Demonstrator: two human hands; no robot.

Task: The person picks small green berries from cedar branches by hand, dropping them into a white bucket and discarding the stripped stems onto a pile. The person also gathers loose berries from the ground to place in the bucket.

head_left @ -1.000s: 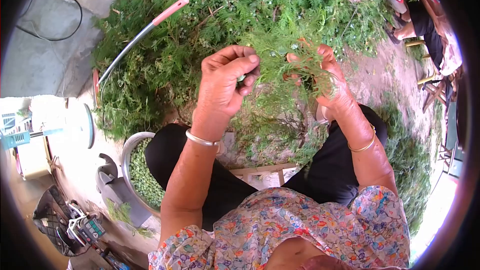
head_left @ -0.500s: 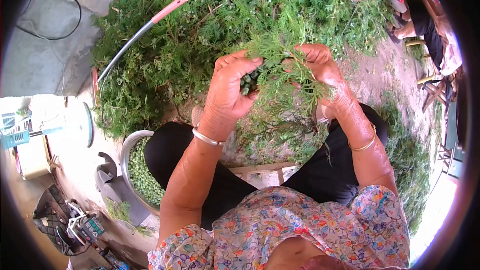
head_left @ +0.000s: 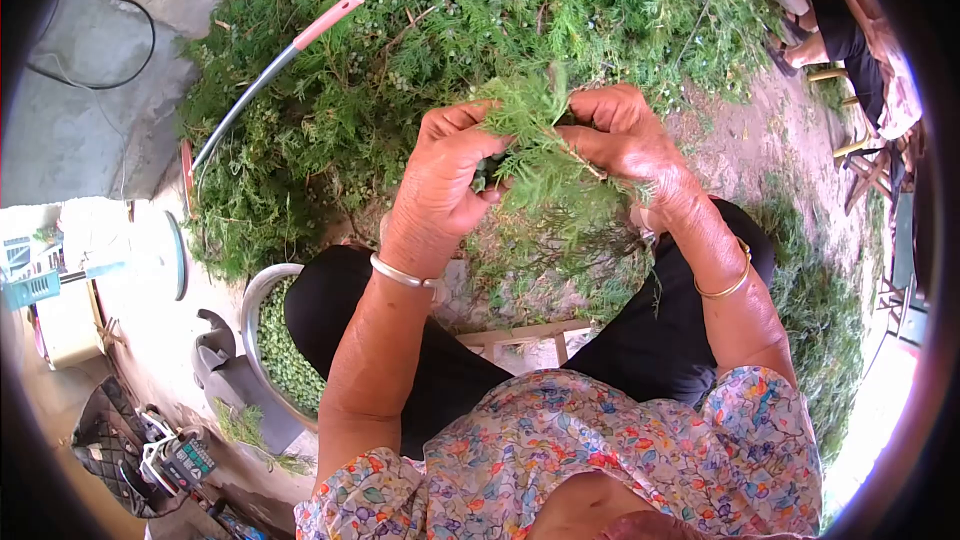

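My left hand [head_left: 445,165], with a silver bangle at the wrist, is curled around a bunch of small green cones [head_left: 486,172], only partly visible in the palm. Its thumb and fingertips meet the edge of a leafy green sprig [head_left: 545,140]. My right hand [head_left: 622,135], with a gold bangle on its wrist, pinches the woody stem of that sprig. The sprig's leaves spread between both hands and hide some of the left fingertips.
A large heap of cut branches [head_left: 400,50] lies in front, with a pink-handled curved metal rod [head_left: 275,65] on it. A metal basin [head_left: 252,325] of green cones sits by my left knee. Another person's leg [head_left: 850,50] shows at far right.
The sprig has turned between my hands and its stem now shows at the right fingers. My right hand's fingers have closed in toward my left hand. Fewer cones show in my left palm.
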